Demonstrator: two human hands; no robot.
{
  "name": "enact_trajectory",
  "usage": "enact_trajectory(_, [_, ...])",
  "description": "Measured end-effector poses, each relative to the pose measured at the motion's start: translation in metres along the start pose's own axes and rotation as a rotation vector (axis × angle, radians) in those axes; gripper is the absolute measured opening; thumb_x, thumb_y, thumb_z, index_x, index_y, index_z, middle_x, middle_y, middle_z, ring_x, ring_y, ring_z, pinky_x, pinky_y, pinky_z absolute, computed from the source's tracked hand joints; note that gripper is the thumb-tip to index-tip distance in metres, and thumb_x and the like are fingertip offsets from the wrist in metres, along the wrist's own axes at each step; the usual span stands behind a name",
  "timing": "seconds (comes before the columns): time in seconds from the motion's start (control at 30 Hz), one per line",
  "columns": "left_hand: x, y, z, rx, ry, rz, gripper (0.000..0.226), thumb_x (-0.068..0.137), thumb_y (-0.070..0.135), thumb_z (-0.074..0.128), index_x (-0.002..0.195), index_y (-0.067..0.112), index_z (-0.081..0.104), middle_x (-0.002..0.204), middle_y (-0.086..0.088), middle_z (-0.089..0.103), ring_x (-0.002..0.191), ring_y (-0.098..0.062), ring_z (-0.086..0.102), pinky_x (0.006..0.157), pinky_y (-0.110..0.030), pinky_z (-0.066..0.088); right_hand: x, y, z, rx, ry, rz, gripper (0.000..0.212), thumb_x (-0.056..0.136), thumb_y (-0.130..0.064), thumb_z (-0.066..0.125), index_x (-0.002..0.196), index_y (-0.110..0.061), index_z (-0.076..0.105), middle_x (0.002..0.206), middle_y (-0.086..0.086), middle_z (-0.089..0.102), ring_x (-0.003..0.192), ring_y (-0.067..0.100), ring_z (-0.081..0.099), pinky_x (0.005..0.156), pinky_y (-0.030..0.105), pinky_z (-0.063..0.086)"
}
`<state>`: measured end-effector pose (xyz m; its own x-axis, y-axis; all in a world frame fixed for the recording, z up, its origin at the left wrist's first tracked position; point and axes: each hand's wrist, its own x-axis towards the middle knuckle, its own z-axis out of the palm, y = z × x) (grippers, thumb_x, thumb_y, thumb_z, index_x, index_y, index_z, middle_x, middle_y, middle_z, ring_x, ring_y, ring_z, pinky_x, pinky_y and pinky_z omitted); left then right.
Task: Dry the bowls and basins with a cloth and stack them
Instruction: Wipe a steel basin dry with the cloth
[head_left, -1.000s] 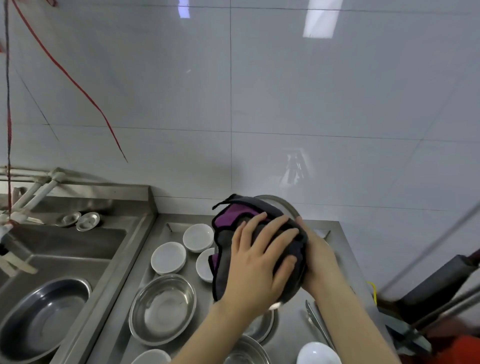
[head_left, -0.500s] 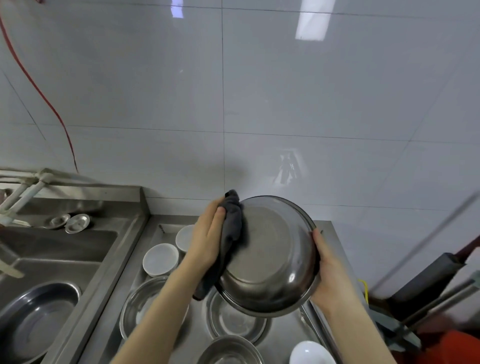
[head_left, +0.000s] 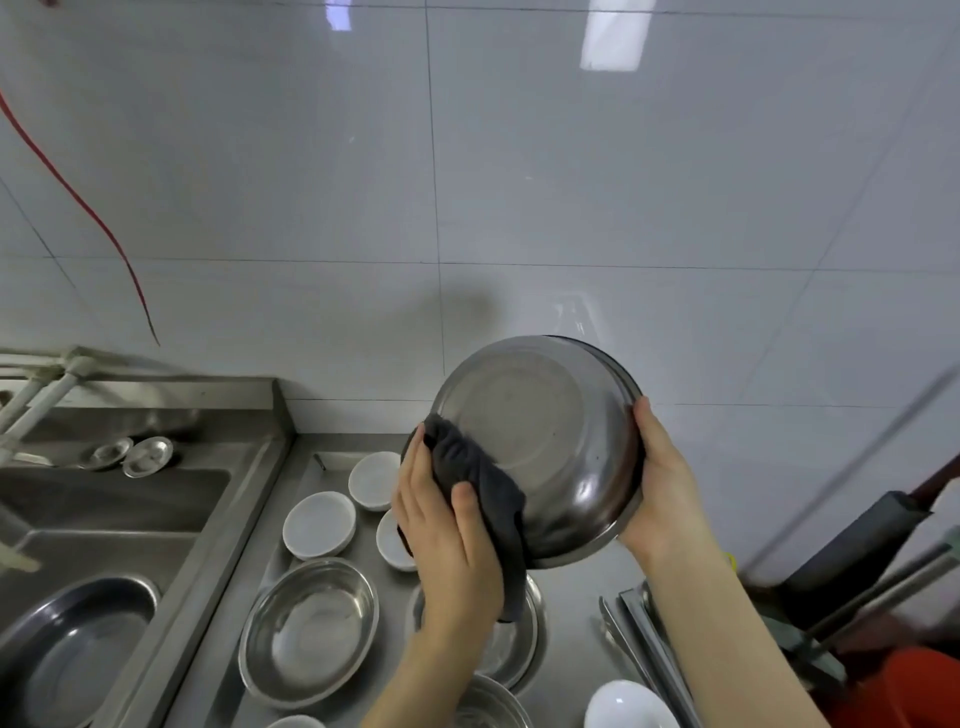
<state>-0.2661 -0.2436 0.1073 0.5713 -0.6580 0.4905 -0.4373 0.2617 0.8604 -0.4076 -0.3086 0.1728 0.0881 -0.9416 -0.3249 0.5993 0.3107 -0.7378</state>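
A steel basin (head_left: 540, 441) is held up on edge above the counter, its underside turned toward me. My right hand (head_left: 665, 488) grips its right rim. My left hand (head_left: 441, 525) holds a dark grey cloth (head_left: 478, 483) against the basin's lower left side, thumb over the cloth. Below on the steel counter (head_left: 571, 623) lie another steel basin (head_left: 309, 631), a second one (head_left: 511, 639) partly hidden behind my left arm, and three small white bowls (head_left: 319, 525).
A sink (head_left: 104, 519) at left holds a large dark basin (head_left: 72, 660) and two small steel lids (head_left: 148, 456). Metal tongs (head_left: 639, 639) and a white bowl (head_left: 628, 704) lie at the counter's right front. A white tiled wall rises behind.
The cloth and my left hand slid off the basin's back to its left edge, then down to the lower left. The basin has tilted and risen slightly to the right.
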Motion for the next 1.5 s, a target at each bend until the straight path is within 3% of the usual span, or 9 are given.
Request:
enact_trajectory(0.17, [0.0, 0.013, 0.001, 0.309, -0.092, 0.336, 0.046, 0.094, 0.033, 0.038, 0.137, 0.019, 0.045, 0.142, 0.005, 0.048, 0.131, -0.025, 0.042, 0.107, -0.048, 0.033, -0.007, 0.017, 0.012, -0.051, -0.007, 0.014, 0.055, 0.089, -0.047, 0.061, 0.119, -0.002, 0.066, 0.115, 0.016, 0.071, 0.106, 0.03, 0.069, 0.092, 0.043, 0.054])
enact_trajectory(0.3, [0.006, 0.026, 0.012, 0.476, -0.195, 0.433, 0.043, 0.094, 0.038, 0.044, 0.135, 0.027, 0.048, 0.144, 0.008, 0.049, 0.132, -0.023, 0.044, 0.106, -0.044, 0.034, -0.021, 0.033, 0.021, -0.187, -0.075, -0.022, 0.037, 0.099, -0.033, 0.053, 0.087, -0.006, 0.076, 0.09, 0.015, 0.075, 0.086, 0.026, 0.073, 0.085, 0.04, 0.057])
enact_trajectory(0.53, [0.045, 0.017, -0.001, 0.143, -0.284, 0.12, 0.043, 0.094, 0.043, 0.03, 0.132, 0.035, 0.047, 0.132, 0.016, 0.051, 0.124, -0.016, 0.041, 0.105, -0.045, 0.034, -0.033, 0.038, 0.02, -0.488, -0.176, -0.119, 0.036, 0.1, -0.032, 0.052, 0.083, -0.006, 0.071, 0.069, 0.002, 0.071, 0.064, 0.011, 0.067, 0.06, 0.021, 0.054])
enact_trajectory(0.7, [0.085, -0.007, -0.014, 0.02, -0.436, -0.097, 0.028, 0.092, 0.043, 0.036, 0.105, 0.04, 0.061, 0.113, 0.014, 0.065, 0.112, -0.012, 0.056, 0.103, -0.044, 0.04, -0.038, 0.051, 0.011, -0.569, -0.255, -0.15, 0.104, 0.062, -0.08, 0.068, 0.091, 0.018, 0.048, 0.08, 0.011, 0.051, 0.075, 0.024, 0.045, 0.07, 0.039, 0.035])
enact_trajectory(0.9, [0.057, -0.027, -0.023, 0.102, -0.309, -0.073, 0.045, 0.092, 0.049, 0.031, 0.129, 0.03, 0.051, 0.125, 0.012, 0.056, 0.118, -0.011, 0.048, 0.103, -0.033, 0.037, -0.027, 0.035, 0.01, -0.322, -0.069, 0.024, 0.041, 0.091, -0.039, 0.065, 0.075, -0.002, 0.071, 0.082, 0.016, 0.069, 0.072, 0.027, 0.066, 0.077, 0.037, 0.052])
enact_trajectory(1.0, [0.038, -0.033, -0.027, 0.174, -0.266, -0.052, 0.054, 0.091, 0.05, 0.032, 0.136, 0.023, 0.047, 0.131, 0.01, 0.052, 0.122, -0.015, 0.045, 0.105, -0.038, 0.035, -0.019, 0.034, 0.008, -0.178, -0.016, 0.075, 0.044, 0.094, -0.035, 0.06, 0.058, -0.015, 0.078, 0.077, 0.009, 0.076, 0.065, 0.02, 0.073, 0.072, 0.036, 0.052])
enact_trajectory(1.13, [0.009, -0.034, -0.03, 0.181, -0.226, -0.027, 0.048, 0.092, 0.044, 0.034, 0.138, 0.035, 0.042, 0.143, 0.017, 0.043, 0.136, -0.012, 0.034, 0.112, -0.046, 0.03, -0.012, 0.031, 0.009, -0.006, 0.025, 0.127, 0.039, 0.092, -0.04, 0.061, 0.074, -0.011, 0.078, 0.081, 0.01, 0.077, 0.061, 0.019, 0.073, 0.073, 0.035, 0.053])
enact_trajectory(1.37, [-0.001, -0.004, -0.016, 0.279, -0.27, 0.078, 0.048, 0.092, 0.041, 0.034, 0.14, 0.041, 0.035, 0.147, 0.022, 0.038, 0.135, -0.01, 0.034, 0.111, -0.044, 0.029, -0.012, 0.057, 0.021, -0.283, -0.049, 0.096, 0.041, 0.097, -0.04, 0.055, 0.1, -0.005, 0.075, 0.102, 0.019, 0.075, 0.099, 0.032, 0.072, 0.097, 0.049, 0.052])
enact_trajectory(1.5, [0.019, -0.01, -0.015, 0.306, -0.37, 0.13, 0.044, 0.093, 0.045, 0.035, 0.137, 0.046, 0.036, 0.145, 0.022, 0.038, 0.135, -0.012, 0.033, 0.111, -0.045, 0.03, -0.018, 0.068, 0.014, -0.338, -0.075, 0.103, 0.042, 0.096, -0.04, 0.054, 0.101, -0.003, 0.073, 0.101, 0.022, 0.073, 0.094, 0.03, 0.071, 0.09, 0.046, 0.054])
